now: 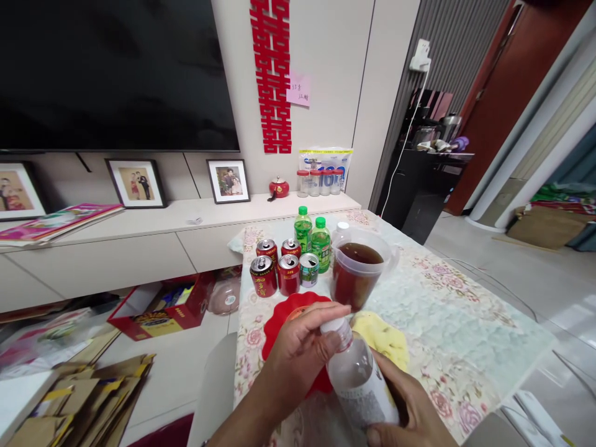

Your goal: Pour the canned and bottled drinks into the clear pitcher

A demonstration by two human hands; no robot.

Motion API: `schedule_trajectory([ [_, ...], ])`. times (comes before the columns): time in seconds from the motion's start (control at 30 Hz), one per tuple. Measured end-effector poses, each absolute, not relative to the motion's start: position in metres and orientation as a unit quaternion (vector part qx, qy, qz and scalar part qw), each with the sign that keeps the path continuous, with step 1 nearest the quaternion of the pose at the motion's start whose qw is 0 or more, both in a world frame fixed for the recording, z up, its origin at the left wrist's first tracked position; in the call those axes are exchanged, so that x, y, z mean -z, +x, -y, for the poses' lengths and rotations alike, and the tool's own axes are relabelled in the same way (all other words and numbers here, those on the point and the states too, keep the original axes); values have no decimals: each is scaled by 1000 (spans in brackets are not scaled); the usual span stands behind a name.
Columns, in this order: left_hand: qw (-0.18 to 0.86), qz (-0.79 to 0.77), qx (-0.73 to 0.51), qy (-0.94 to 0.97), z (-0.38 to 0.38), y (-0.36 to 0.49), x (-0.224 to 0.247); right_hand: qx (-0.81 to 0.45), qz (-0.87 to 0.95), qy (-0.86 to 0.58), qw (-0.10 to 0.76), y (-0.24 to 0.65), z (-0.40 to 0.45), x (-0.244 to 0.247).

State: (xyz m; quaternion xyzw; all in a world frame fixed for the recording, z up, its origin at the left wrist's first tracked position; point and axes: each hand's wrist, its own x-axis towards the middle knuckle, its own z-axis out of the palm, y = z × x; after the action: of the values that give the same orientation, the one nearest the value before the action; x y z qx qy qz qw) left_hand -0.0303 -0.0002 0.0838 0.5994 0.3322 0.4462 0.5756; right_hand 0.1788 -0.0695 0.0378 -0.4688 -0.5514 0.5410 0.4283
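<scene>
A clear plastic bottle (356, 379) with a white label is tilted in front of me. My right hand (412, 406) wraps round its lower body. My left hand (305, 338) closes on the white bottle cap (334, 328), thumb on the near side and fingers on the far side. The cap sits on the bottle's neck. Partly hidden beneath the left hand is a red scalloped plate (278, 311). Just beyond the bottle lies a yellow cloth (384, 338), and past it stands a clear plastic pitcher (357, 279) holding dark brown liquid.
On the flowered tablecloth (459, 310) stand several red cans (264, 278), a green-and-silver can (309, 270), two green-capped bottles (321, 247) and a white-capped bottle (341, 232). A ledge (186, 214) behind holds picture frames and red-lidded jars (315, 184). Cardboard (88, 397) lies on the floor at left.
</scene>
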Motion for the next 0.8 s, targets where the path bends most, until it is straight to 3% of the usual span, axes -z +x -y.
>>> schedule_trajectory([
  [0.13,608,-311,-426,594,1,-33,-82,-526,547,-485,435,176,73,-34],
  [0.33,499,-342,-466,646,3,-43,-84,-490,582,-487,429,172,73,-22],
  [0.6,556,-326,-412,644,19,-79,-89,-507,616,-463,387,147,65,-6],
  [0.8,507,-362,-487,612,32,-93,-81,-511,599,-461,410,132,73,32],
])
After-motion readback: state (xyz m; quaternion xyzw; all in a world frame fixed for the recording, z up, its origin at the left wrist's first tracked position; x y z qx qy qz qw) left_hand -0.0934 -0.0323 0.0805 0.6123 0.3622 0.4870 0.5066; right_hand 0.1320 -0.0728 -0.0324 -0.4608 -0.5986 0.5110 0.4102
